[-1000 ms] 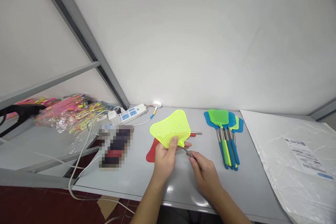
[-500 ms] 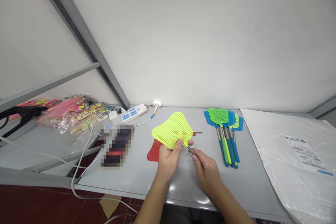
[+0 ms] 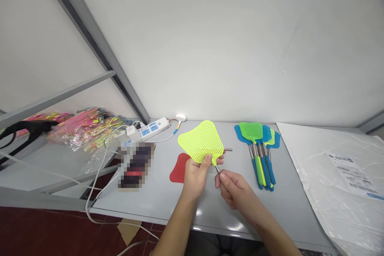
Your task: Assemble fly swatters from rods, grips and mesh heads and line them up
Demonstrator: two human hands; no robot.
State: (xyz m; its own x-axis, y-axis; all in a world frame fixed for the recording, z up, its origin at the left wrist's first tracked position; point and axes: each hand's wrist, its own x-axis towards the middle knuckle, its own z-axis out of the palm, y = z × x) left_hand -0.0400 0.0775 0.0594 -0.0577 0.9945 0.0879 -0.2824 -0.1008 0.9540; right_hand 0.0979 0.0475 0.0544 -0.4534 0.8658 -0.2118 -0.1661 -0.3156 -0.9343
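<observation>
My left hand (image 3: 196,174) grips the lower part of a yellow fly swatter's perforated head (image 3: 202,140), thumb on top. Just below the head's neck, my right hand (image 3: 235,190) is closed around the swatter's metal rod, of which only a short ribbed stretch shows between the hands. A red fly swatter (image 3: 179,169) lies on the table beneath my left hand, partly covered, with a metal rod end (image 3: 228,149) sticking out on the far side. Several blue, green and yellow fly swatters (image 3: 260,152) lie piled to the right, handles toward me.
On the grey table (image 3: 150,206) a white power strip (image 3: 150,129) with plugs and cables sits at the back left, near a pixelated object (image 3: 136,167). A large white plastic package (image 3: 324,156) covers the right side. Bagged colourful items (image 3: 87,128) lie beyond the metal frame (image 3: 99,40).
The yellow swatter's head has tilted up and shifted slightly to the right. My right hand has turned, its fingers now wrapped more fully around the rod.
</observation>
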